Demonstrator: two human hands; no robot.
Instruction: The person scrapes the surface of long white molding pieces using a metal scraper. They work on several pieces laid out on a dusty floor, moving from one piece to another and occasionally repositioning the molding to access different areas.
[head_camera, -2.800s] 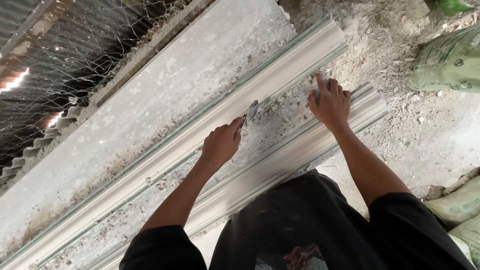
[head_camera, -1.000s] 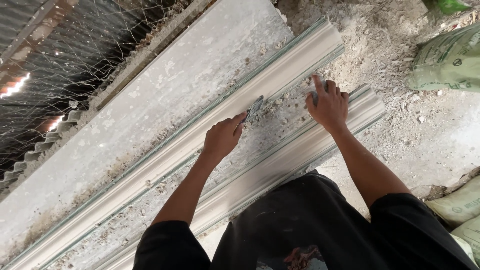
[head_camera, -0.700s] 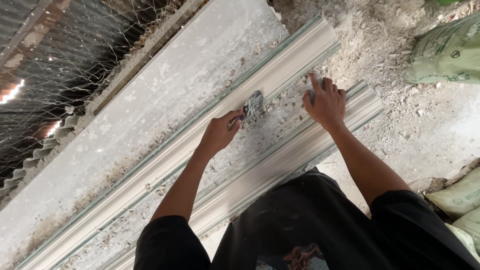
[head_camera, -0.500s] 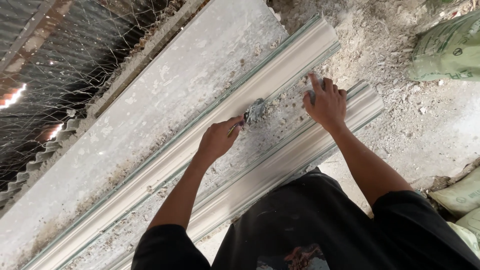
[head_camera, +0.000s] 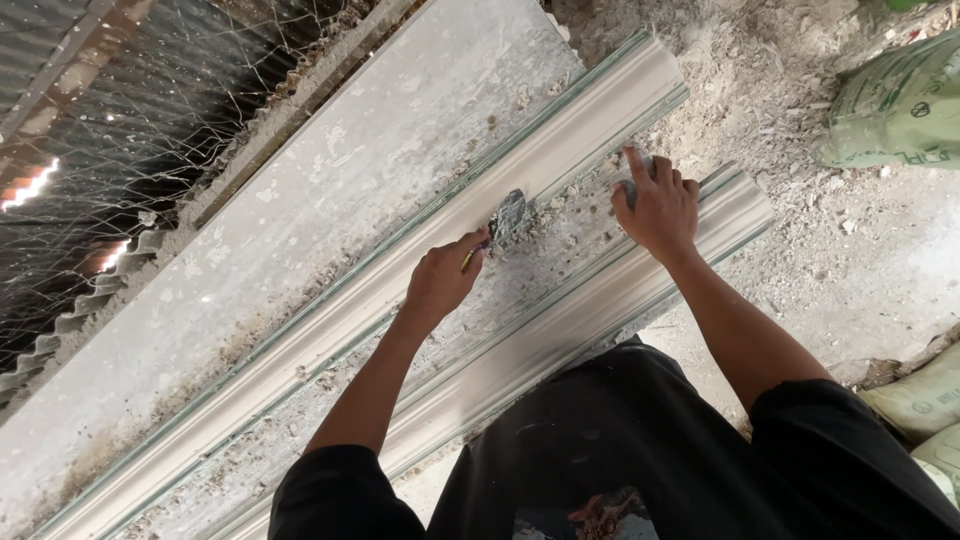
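I am standing over a long grey slab (head_camera: 330, 190) that is running from near left to far right, with wire netting (head_camera: 150, 110) and corrugated sheeting (head_camera: 60, 330) lying along its far left side. Just beside the slab, two pale moulded strips are lying parallel to it: the far moulding (head_camera: 560, 140) and the near moulding (head_camera: 560, 330), with a crumb-strewn channel (head_camera: 560, 250) sitting between them. Dusty floor (head_camera: 860, 260) is spreading to the right, where green sacks (head_camera: 895, 105) are resting at the far right and more sacks are lying at the near right edge.

My right hand (head_camera: 655, 205) is pressing down on the far right part of the channel, fingers spread and flat on a small grey lump I cannot tell apart clearly. My left hand (head_camera: 443, 280) is gripping the handle of a small scraper (head_camera: 508, 215), fingers wrapped narrowly around it, its grey blade touching the channel just beside the far moulding.
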